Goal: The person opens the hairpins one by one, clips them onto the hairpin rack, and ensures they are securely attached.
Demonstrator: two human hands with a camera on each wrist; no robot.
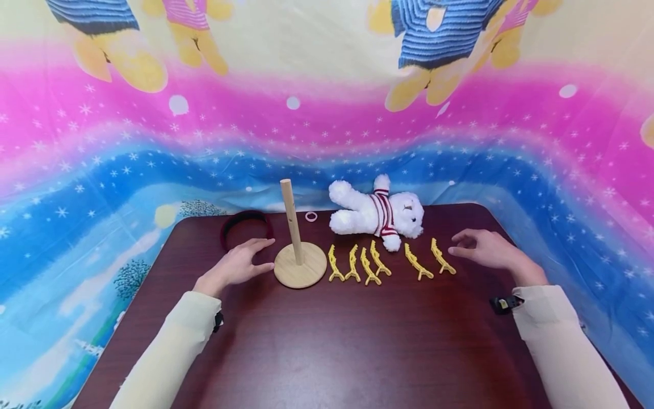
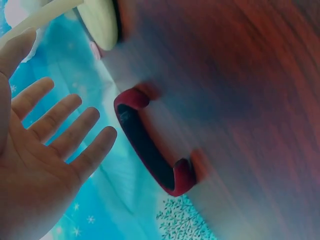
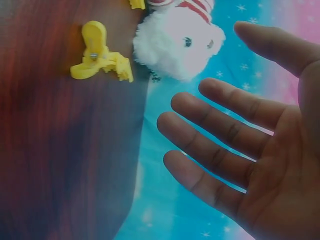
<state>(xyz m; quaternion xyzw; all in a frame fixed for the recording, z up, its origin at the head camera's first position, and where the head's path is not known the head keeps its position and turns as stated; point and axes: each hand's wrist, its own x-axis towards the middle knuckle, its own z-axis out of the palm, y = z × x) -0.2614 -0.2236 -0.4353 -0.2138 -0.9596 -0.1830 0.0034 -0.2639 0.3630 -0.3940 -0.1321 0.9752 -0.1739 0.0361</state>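
In the head view my left hand (image 1: 236, 264) has its fingers extended between a wooden stand and a dark red headband (image 1: 247, 215). The stand has a round base (image 1: 311, 274) and an upright post (image 1: 291, 221); my thumb tip appears at the base's left edge, and I cannot tell if it touches. The left wrist view shows the spread palm (image 2: 40, 170) holding nothing, with the curved headband (image 2: 150, 145) lying apart. My right hand (image 1: 487, 253) hovers, empty, beside the rightmost yellow clip (image 1: 442, 258). Up close, that clip (image 3: 95, 50) shows a small metal spring.
Several more yellow clips (image 1: 352, 264) lie in a row right of the stand. Behind them a white teddy bear (image 1: 357, 213) in a striped sweater lies on its back. A small pink ring (image 1: 311, 216) sits near the table's (image 1: 337, 346) back edge, before a printed cloth (image 1: 317, 130).
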